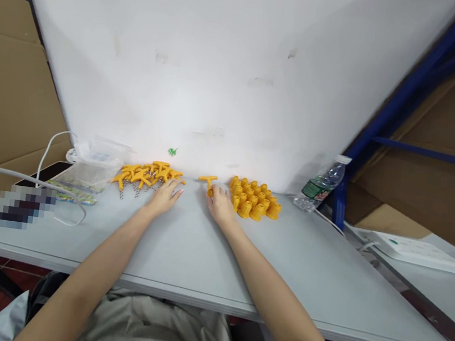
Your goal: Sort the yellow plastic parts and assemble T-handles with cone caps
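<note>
Pale grey table [183,254] against a white wall. Right of the orange caps [254,199] lies a water bottle [321,185], its green label too small to read. Just left of the caps stands an orange T-shaped piece [208,179], plain glossy plastic, its foot at the right hand [220,203], whose grip I cannot tell. Further left of the caps the left hand [165,196] lies flat, grip apart, fingertips touching a heap of T-pieces [147,174] with small metal chains.

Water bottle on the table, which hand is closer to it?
Right. The right hand rests beside the yellow caps, left of the water bottle. The left hand lies farther left, at the pile of yellow T-shaped pieces.
</note>
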### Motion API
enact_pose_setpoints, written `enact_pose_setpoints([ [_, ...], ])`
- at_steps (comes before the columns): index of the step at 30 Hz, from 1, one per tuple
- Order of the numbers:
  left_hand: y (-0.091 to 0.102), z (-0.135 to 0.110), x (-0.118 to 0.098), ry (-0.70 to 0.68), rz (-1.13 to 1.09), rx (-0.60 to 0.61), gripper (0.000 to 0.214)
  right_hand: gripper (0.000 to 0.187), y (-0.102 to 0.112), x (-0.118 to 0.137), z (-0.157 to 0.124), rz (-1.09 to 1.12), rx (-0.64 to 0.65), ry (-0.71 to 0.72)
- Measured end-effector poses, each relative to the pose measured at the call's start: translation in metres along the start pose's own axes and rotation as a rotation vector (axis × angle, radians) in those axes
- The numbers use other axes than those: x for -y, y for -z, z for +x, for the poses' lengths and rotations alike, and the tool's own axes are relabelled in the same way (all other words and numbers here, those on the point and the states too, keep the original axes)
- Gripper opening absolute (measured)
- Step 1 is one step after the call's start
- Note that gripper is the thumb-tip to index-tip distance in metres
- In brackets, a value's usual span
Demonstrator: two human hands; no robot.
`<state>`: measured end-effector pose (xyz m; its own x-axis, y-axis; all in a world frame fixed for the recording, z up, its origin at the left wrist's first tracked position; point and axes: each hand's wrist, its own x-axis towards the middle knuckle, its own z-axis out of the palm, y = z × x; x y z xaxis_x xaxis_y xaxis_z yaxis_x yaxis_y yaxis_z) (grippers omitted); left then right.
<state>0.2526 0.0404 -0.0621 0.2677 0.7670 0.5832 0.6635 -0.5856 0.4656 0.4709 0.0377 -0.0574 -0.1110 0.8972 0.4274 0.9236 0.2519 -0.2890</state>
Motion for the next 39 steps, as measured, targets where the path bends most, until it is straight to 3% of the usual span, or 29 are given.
enact_pose_setpoints([
  [5,-0.002,0.000,0.002,-0.005,0.027,0.009,0.033,0.048,0.002,-0.005,0.014,-0.418,0.086,0.049],
  [11,-0.003,0.000,0.006,-0.008,0.039,0.016,0.031,0.046,0.005,-0.019,0.024,-0.537,0.104,0.009],
  [19,-0.003,0.001,0.009,-0.011,0.022,0.041,0.030,0.038,0.004,-0.018,0.028,-0.384,0.087,-0.118],
  [24,-0.005,0.001,0.010,-0.002,0.021,0.052,0.027,0.038,0.011,-0.019,0.018,-0.405,0.045,-0.155],
  [28,-0.007,0.001,0.014,-0.017,0.043,0.057,0.022,0.039,0.018,-0.019,0.008,-0.309,0.012,-0.266],
  [36,-0.005,0.001,0.013,0.001,0.081,0.122,0.022,0.052,0.032,-0.006,0.001,-0.293,0.218,-0.320],
  [39,-0.004,0.002,0.012,0.053,0.149,0.131,0.022,0.049,0.033,0.000,0.001,-0.221,0.217,-0.279],
])
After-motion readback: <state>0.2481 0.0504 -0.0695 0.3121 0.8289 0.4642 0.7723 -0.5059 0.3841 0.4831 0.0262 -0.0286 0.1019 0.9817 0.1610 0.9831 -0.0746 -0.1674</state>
